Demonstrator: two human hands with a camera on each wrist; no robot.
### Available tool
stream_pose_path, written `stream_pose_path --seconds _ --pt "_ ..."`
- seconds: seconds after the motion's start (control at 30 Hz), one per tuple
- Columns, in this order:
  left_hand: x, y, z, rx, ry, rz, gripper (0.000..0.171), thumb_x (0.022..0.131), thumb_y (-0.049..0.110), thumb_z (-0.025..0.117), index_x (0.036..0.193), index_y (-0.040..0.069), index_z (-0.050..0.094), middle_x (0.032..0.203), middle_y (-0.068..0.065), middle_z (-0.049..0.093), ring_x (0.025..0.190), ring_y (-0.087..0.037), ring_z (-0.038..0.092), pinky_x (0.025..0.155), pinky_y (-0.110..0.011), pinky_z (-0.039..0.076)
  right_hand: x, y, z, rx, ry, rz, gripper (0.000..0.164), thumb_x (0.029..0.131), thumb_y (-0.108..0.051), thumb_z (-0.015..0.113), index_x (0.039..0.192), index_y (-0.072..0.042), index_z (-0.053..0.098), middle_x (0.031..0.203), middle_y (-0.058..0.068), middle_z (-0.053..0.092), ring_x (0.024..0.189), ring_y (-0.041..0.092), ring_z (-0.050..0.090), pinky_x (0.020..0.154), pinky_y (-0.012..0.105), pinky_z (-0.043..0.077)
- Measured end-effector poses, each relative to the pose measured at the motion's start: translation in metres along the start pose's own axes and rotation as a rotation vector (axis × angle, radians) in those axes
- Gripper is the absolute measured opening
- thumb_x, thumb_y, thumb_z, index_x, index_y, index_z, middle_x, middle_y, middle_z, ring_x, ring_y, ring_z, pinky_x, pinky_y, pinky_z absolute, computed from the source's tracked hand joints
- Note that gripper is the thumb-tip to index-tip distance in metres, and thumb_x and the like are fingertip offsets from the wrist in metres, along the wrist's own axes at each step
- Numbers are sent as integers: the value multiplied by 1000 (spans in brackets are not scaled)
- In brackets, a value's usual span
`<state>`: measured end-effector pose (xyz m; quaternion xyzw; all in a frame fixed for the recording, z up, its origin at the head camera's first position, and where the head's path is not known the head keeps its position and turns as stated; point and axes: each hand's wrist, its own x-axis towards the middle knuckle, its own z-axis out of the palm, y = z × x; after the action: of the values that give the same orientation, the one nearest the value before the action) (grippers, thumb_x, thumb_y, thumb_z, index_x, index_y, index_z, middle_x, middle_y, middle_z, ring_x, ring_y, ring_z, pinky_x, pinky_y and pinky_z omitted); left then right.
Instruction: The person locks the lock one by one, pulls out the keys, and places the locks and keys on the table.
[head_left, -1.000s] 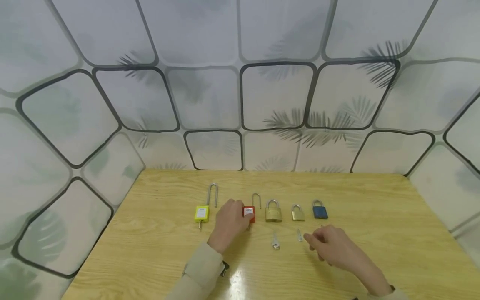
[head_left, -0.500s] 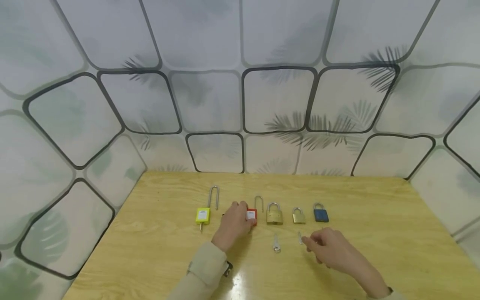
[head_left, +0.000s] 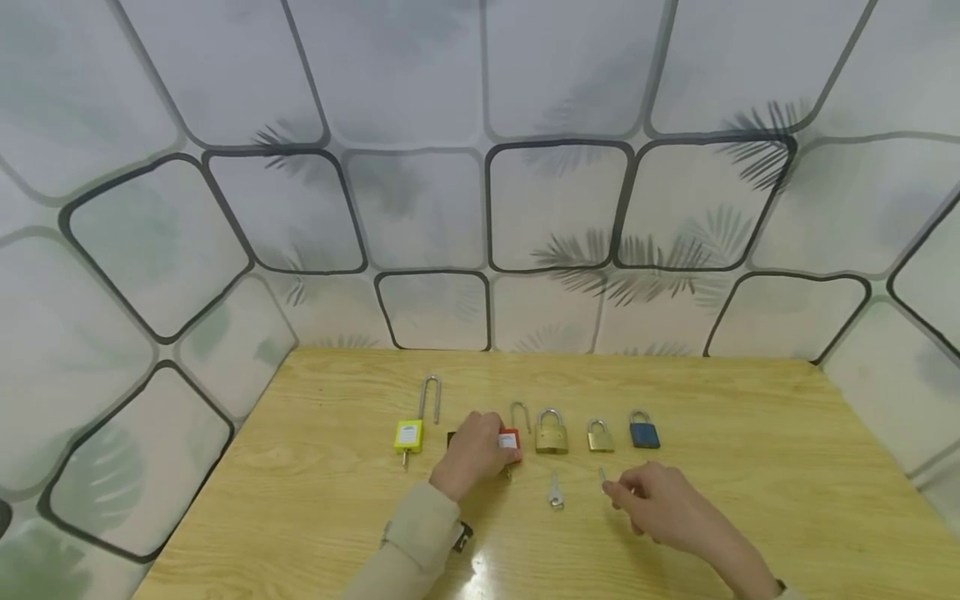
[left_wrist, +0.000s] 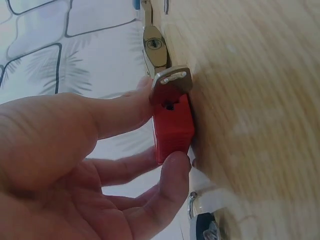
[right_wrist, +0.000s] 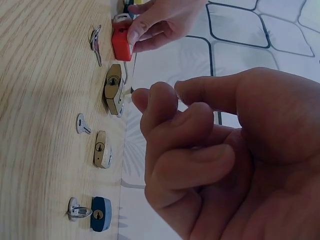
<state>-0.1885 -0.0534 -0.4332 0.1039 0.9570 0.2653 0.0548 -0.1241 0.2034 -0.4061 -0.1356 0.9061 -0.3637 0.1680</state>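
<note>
My left hand (head_left: 474,457) grips a red padlock (left_wrist: 173,131) between thumb and fingers. A key (left_wrist: 172,82) sits in its keyhole, and its thin shackle (head_left: 520,408) rises at the back. My right hand (head_left: 663,504) hovers above the table with fingers loosely curled; nothing shows between thumb and forefinger (right_wrist: 162,97). In the head view its fingertips overlap a small key (right_wrist: 83,124) lying on the table. Near it are a small brass padlock (right_wrist: 101,149) and a blue padlock (right_wrist: 101,214), which has a ringed key (right_wrist: 77,210) in front.
A larger brass padlock (head_left: 551,439) stands right of the red one, with a key (head_left: 556,493) before it. At the left is a yellow padlock (head_left: 408,436) with a long shackle and a key. A dark padlock (left_wrist: 204,227) is mostly hidden behind my left hand.
My left hand has shifted the red padlock slightly right and nearer, closer to the large brass padlock. My right hand has drifted slightly left over the small key. The head view has tilted slightly up.
</note>
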Motion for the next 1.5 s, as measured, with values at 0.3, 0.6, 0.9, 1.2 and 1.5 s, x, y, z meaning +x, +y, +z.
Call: stream_pose_path --seconds 0.3,0.6,0.9,1.2,1.5 --pt "0 -1 3 -20 12 3 38 81 24 80 97 -6 63 83 -12 59 72 -20 51 61 -34 50 0 -2 -3 -5 -3 -21 34 99 -30 55 79 -6 68 52 2 61 43 12 52 39 26 45" --pt "-6 2 4 -20 -3 -11 33 81 21 79 100 -3 67 86 -11 57 76 -21 50 62 -33 51 0 -1 0 -14 -15 -27 32 98 -30 57 78 -7 67 53 1 61 42 12 51 39 25 45" --pt "-6 0 4 8 6 19 30 78 21 81 79 -3 62 77 -11 54 69 -20 47 57 -30 48 2 2 1 -8 -32 -26 33 99 -31 56 79 -7 68 52 0 60 43 12 51 40 26 45" --pt "-3 1 -1 -35 -9 6 32 76 20 84 68 0 59 70 -8 56 62 -17 50 50 -26 46 3 1 -5 -10 -29 -25 32 99 -29 55 81 -6 68 54 5 62 43 13 52 41 28 47" --pt "-3 -1 1 -100 -7 -38 28 68 21 88 68 3 66 59 -3 63 50 -11 51 42 -21 41 2 3 -2 -5 -30 -31 31 99 -29 56 81 -6 68 54 3 62 42 12 52 40 27 48"
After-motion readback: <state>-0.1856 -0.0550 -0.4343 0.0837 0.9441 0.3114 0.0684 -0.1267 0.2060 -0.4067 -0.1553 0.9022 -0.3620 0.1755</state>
